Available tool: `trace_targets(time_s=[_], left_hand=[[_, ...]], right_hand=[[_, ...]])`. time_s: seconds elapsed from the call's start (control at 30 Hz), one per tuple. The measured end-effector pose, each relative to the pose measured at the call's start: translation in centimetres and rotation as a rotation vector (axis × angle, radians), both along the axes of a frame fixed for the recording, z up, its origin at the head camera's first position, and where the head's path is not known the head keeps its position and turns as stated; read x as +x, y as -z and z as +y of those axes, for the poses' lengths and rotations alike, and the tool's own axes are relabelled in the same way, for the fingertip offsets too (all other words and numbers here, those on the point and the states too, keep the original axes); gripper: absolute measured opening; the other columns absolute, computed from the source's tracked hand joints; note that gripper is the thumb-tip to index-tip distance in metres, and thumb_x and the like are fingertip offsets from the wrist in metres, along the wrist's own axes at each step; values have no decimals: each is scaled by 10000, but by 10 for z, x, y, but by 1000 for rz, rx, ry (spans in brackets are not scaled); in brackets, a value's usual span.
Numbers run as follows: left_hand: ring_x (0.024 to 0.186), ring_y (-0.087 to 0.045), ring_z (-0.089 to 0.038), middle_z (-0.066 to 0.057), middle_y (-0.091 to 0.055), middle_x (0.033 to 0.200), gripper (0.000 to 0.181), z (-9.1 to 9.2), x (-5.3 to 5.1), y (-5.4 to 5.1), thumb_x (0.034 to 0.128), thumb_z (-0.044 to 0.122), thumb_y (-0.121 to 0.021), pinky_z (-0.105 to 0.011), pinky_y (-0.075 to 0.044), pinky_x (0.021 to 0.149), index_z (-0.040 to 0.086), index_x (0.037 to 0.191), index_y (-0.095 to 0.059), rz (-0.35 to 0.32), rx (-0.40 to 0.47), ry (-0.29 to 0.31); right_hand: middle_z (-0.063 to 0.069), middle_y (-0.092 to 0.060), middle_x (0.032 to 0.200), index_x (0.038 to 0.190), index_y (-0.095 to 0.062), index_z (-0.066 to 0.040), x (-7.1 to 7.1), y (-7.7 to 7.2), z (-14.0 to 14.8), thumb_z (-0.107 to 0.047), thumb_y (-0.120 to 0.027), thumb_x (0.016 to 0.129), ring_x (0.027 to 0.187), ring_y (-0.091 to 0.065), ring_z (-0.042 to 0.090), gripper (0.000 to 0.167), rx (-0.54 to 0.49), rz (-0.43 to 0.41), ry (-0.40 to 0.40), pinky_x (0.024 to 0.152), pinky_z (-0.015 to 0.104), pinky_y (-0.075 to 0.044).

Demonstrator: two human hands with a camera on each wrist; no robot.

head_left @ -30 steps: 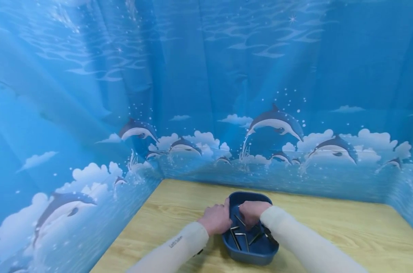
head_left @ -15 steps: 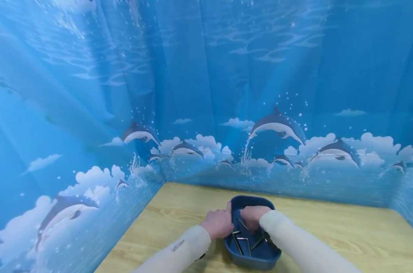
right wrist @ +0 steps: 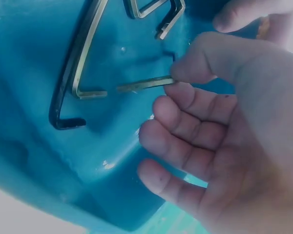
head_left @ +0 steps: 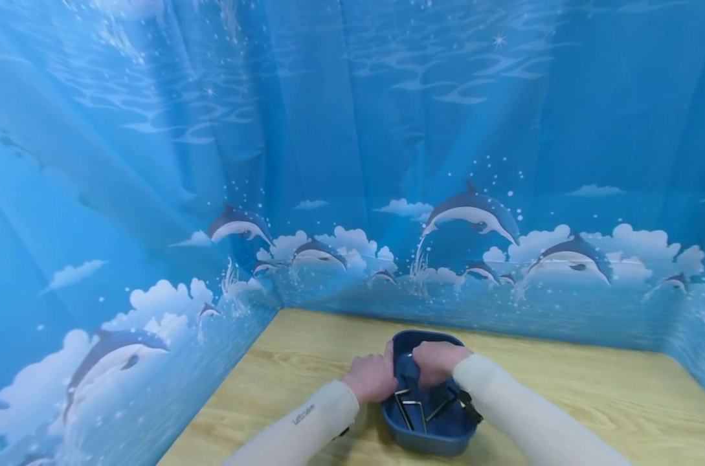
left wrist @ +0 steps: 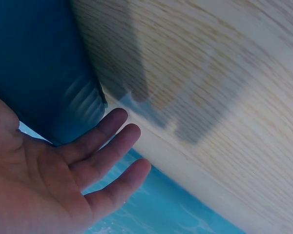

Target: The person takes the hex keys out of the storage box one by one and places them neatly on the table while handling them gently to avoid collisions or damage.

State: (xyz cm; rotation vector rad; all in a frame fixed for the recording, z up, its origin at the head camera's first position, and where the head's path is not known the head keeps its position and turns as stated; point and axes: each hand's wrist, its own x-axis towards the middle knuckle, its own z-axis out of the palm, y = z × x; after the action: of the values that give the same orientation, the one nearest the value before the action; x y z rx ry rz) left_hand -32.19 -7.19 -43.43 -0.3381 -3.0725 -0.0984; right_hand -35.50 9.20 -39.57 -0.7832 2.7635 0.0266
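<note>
A dark blue plastic tub [head_left: 428, 445] stands on the table. At its left rim is my left hand [head_left: 372, 375], gripping the wall; in the left wrist view several of its fingers [left wrist: 112, 141] stretch out beside the tub [left wrist: 39, 63]. Inside the tub, my right hand [head_left: 436, 362] pinches a hex key [right wrist: 146, 84] between thumb and index finger, the other fingers loosely bent. Part of that key is hidden by the fingers. Near it lie a black hex key [right wrist: 61, 97], a brass-coloured hex key [right wrist: 85, 53] and further keys.
The tub rests on a wood-grain table [head_left: 305, 336]. A blue dolphin-print curtain [head_left: 352, 162] hangs behind the table and along both sides. The right wrist has a dark strap [head_left: 467, 404] close to the tub's right rim.
My right hand has shifted slightly right, and the key at its fingers has changed angle from its earlier slanted position. The left hand keeps its place on the rim.
</note>
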Motion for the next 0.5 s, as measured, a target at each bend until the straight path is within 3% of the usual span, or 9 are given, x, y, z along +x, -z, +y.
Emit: trace_targets(time_s=[0.3, 0.5], left_hand=[[861, -683, -229, -108, -731, 1010, 770, 0, -2, 1, 918, 337, -645, -470, -533, 857, 59, 1561, -326, -55, 19, -11], [895, -696, -245, -109, -736, 1019, 782, -1, -3, 3, 909, 335, -654, -470, -540, 855, 62, 1564, -324, -37, 19, -6]], right_hand=[[-87, -421, 531, 620, -558, -215, 8, -12, 20, -236, -702, 880, 480, -385, 88, 298, -95, 61, -67, 519, 276, -336], [-90, -401, 535, 626, -545, -211, 19, -25, 44, -195, -661, 890, 476, -346, 78, 289, -215, 73, -59, 523, 260, -318]])
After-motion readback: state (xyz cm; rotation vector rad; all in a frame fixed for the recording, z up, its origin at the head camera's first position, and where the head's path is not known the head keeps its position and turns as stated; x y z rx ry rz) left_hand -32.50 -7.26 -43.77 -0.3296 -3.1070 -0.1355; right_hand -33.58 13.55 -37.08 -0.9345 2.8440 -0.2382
